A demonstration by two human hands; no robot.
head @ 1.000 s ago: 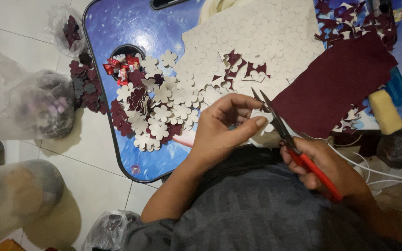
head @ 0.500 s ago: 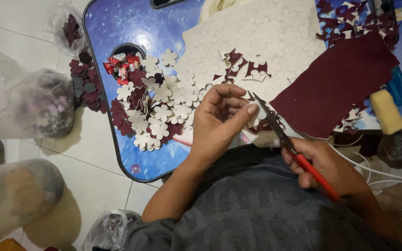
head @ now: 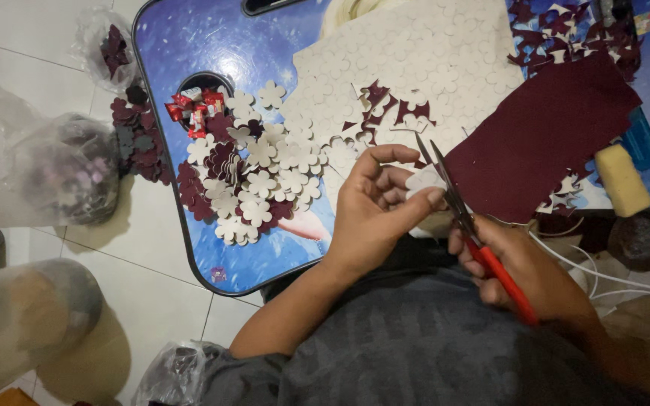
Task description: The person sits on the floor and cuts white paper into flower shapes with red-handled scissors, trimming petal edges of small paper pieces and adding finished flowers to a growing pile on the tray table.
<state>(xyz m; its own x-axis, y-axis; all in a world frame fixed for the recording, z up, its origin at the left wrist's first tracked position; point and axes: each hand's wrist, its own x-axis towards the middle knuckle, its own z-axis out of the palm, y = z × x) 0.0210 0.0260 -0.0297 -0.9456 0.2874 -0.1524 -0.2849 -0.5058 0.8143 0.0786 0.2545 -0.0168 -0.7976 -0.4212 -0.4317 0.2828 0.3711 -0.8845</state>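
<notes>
My left hand (head: pixel 374 214) pinches a small white flower-shaped cutout (head: pixel 424 180) between thumb and fingers. My right hand (head: pixel 524 267) grips red-handled scissors (head: pixel 464 218), whose blades are parted right at the cutout's edge. Beyond the hands lies a cream sheet (head: pixel 430 68) marked with flower outlines, with maroon scraps on it. A dark maroon felt sheet (head: pixel 539 131) lies to the right. A heap of white and maroon flower cutouts (head: pixel 253 177) sits on the blue table (head: pixel 189 45) to the left.
Clear plastic bags (head: pixel 54 169) holding cutouts lie on the white tiled floor at left. A clear jar (head: pixel 24 316) stands at lower left. A yellow thread spool (head: pixel 620 179) and white cables (head: pixel 603 274) are at right. Red wrappers (head: pixel 193 113) sit in the table's cup hole.
My left hand has turned the white cutout a little and shifted it rightward against the scissor blades. The scissors stayed at nearly the same place.
</notes>
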